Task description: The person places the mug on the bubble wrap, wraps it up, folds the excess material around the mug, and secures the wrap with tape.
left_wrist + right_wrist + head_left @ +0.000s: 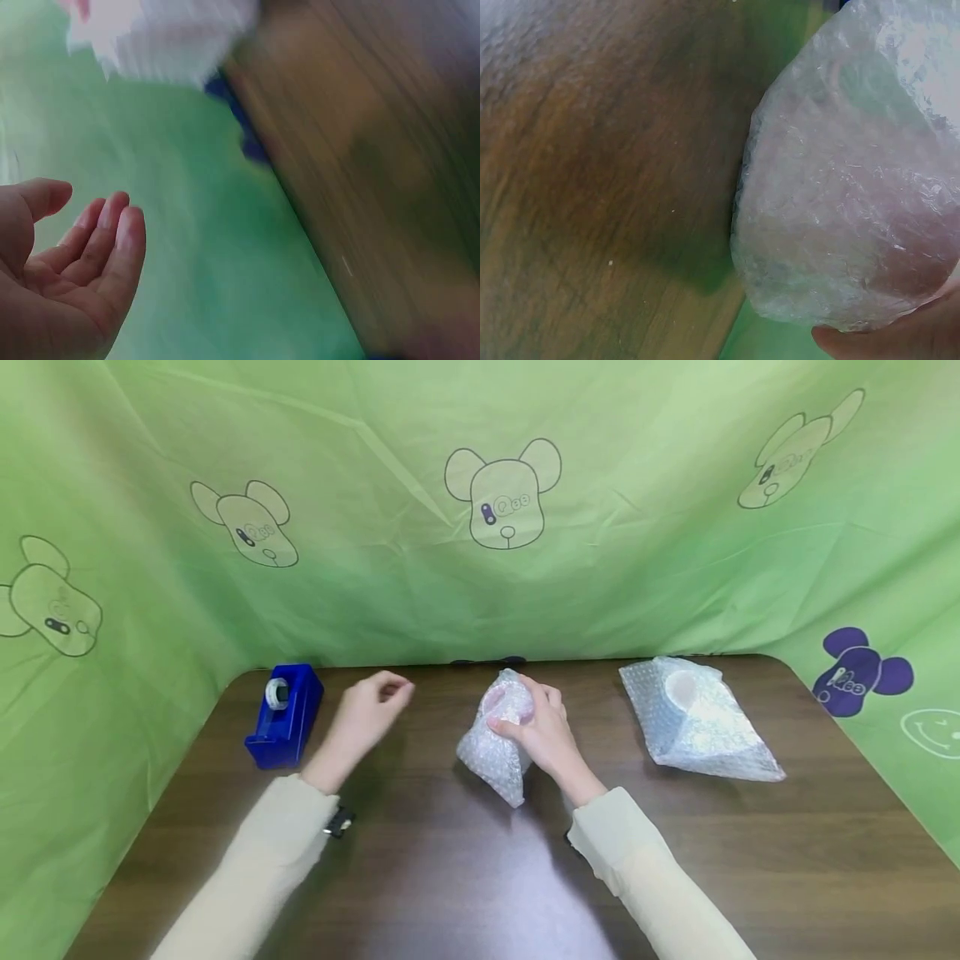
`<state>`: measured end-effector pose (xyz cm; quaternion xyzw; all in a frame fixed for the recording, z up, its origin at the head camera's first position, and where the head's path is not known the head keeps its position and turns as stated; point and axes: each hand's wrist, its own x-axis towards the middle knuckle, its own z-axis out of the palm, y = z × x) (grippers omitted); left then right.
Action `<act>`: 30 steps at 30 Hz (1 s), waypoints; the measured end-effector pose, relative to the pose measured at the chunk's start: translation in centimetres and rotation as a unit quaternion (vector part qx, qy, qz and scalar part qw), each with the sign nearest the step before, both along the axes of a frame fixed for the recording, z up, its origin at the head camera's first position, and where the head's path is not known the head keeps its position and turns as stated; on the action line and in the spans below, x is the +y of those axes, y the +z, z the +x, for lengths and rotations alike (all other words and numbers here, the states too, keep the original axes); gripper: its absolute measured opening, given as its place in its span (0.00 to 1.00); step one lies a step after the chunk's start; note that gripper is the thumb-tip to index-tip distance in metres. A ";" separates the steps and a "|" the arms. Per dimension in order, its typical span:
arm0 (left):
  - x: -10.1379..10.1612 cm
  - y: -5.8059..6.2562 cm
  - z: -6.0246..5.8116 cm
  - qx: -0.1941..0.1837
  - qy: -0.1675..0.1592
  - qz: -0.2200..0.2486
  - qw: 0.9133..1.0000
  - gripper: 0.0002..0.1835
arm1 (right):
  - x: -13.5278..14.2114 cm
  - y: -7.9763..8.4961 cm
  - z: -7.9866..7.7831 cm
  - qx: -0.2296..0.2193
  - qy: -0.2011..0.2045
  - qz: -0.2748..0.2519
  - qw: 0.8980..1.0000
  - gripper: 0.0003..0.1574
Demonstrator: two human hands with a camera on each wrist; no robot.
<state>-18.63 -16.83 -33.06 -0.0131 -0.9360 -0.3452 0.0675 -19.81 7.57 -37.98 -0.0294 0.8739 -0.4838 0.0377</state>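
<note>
My right hand [546, 731] grips a bubble-wrapped bundle [493, 750] near the middle of the wooden table. Something pale pink with a round rim shows through the wrap; its exact kind is unclear. Up close in the right wrist view, the clear wrap [840, 195] is bunched around it, with part of a finger [900, 337] against its lower edge. My left hand [367, 706] hovers to the bundle's left, apart from it. In the left wrist view its fingers [129, 240] are loosely bent, thumb apart, and hold nothing.
A blue tape dispenser [288, 714] with a white roll [277, 693] stands at the table's left. At the right lies a larger bubble-wrapped package [708, 727] around a pale, round-ended thing. A green printed cloth [375, 577] hangs behind and beside the table [450, 877].
</note>
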 end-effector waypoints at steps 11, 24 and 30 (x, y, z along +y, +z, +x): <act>-12.8 0.7 1.4 0.013 0.156 -0.160 0.975 0.20 | -0.3 0.3 -0.1 -0.006 0.002 -0.006 1.000 0.54; -16.4 -2.2 0.5 -0.125 0.186 -0.108 0.969 0.32 | 0.1 0.5 -0.5 0.004 -0.001 -0.001 1.000 0.55; -16.9 -2.6 0.2 -0.140 0.197 -0.012 0.970 0.35 | -0.1 0.3 -0.5 0.006 -0.001 -0.002 1.000 0.55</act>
